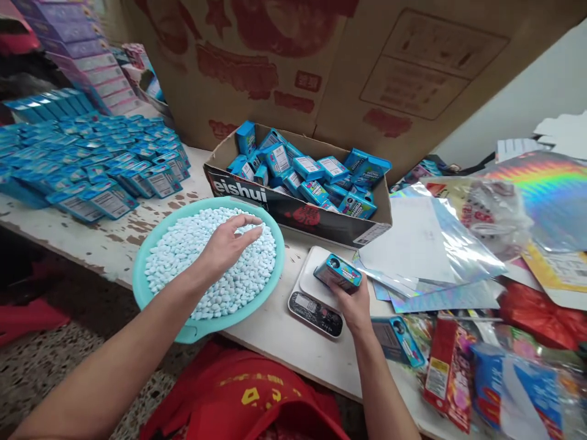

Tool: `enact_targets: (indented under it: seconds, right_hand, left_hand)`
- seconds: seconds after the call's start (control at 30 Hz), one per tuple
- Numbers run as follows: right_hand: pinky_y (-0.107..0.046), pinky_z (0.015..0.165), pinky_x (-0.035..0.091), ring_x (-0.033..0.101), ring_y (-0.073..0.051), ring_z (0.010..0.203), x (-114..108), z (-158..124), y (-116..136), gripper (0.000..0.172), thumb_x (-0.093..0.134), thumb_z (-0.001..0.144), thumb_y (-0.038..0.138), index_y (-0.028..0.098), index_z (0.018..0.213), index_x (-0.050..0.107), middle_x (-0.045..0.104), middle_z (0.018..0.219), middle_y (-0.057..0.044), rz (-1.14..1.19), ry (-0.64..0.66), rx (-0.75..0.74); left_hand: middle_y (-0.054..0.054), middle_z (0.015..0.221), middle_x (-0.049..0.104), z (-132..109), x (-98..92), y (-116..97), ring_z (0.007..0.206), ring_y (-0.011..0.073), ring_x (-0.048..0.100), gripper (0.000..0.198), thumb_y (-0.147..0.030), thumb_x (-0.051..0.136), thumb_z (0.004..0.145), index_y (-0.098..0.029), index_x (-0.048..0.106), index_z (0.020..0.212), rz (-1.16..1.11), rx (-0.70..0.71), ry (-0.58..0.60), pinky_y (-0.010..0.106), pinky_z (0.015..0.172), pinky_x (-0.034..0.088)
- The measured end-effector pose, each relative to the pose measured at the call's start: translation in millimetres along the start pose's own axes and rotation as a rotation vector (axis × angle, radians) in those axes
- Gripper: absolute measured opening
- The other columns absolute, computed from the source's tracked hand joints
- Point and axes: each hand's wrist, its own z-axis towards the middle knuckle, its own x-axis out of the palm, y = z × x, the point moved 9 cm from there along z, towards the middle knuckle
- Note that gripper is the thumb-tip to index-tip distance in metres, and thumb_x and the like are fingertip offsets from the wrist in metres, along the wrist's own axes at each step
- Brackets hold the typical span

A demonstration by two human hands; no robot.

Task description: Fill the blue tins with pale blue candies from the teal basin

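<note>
My left hand (232, 241) reaches over a turquoise basin (139, 263) heaped with small pale-blue candies (183, 250). Its thumb and forefinger are apart, and I make out nothing between them. My right hand (354, 302) grips a small blue candy box (338, 272) with a round hole in its top. That box is just over the white plate of a small digital scale (312, 256); whether it touches the plate I cannot tell. Behind the scale and basin, an open cardboard tray (293, 217) holds many similar blue boxes (307, 168).
Rows of blue boxes (92, 153) cover the table's left side. A large carton (293, 67) stands at the back. Shiny sheets (413, 238), another blue box (398, 339), a red packet (447, 373) and plastic bags (518, 385) lie to the right.
</note>
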Motion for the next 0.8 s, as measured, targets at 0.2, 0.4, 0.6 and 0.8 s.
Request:
enact_targets:
  seconds: [0.2, 0.4, 0.6, 0.8]
  right_hand:
    - [-0.050, 0.105, 0.039, 0.047, -0.026, 0.125, -12, -29, 29, 0.072, 0.073, 0.068, 0.034, 0.020, 0.129, 0.038, 0.045, 0.134, -0.015, -0.035, -0.136, -0.207]
    - [-0.047, 0.087, 0.055, 0.059, -0.025, 0.107, -54, -88, 82, 0.040, 0.070, 0.076, 0.023, 0.021, 0.113, 0.055, 0.054, 0.115, -0.010, -0.104, -0.428, -0.409]
    - [-0.049, 0.076, 0.058, 0.060, -0.031, 0.102, -115, -116, 92, 0.036, 0.074, 0.073, 0.024, 0.016, 0.106, 0.062, 0.058, 0.110, -0.013, -0.330, -0.729, -0.511]
    - [-0.056, 0.080, 0.057, 0.058, -0.036, 0.108, -149, -128, 70, 0.036, 0.074, 0.074, 0.029, 0.015, 0.105, 0.064, 0.058, 0.113, -0.016, -0.421, -0.850, -0.406]
  left_hand:
    - [0.006, 0.112, 0.064, -1, -8.7, 3, 0.112, 0.0267, 0.053, 0.036, -0.048, 0.064, 0.075, -0.022, 0.067, 0.099, 0.025, -0.003, -0.027, 0.039, 0.101, 0.040]
    - [0.006, 0.111, 0.064, 2, -8.6, 12, 0.108, 0.0265, 0.055, 0.041, -0.050, 0.067, 0.073, -0.021, 0.067, 0.102, 0.039, -0.037, 0.008, 0.039, 0.098, 0.041]
    - [0.006, 0.109, 0.065, 5, 12.9, -3, 0.106, 0.0253, 0.056, 0.036, -0.049, 0.063, 0.076, -0.022, 0.067, 0.100, 0.098, 0.032, 0.103, 0.035, 0.094, 0.044]
    - [0.005, 0.109, 0.065, 8, 41.5, -34, 0.097, 0.0239, 0.058, 0.035, -0.048, 0.056, 0.081, -0.023, 0.067, 0.103, 0.290, 0.124, 0.295, 0.036, 0.091, 0.045]
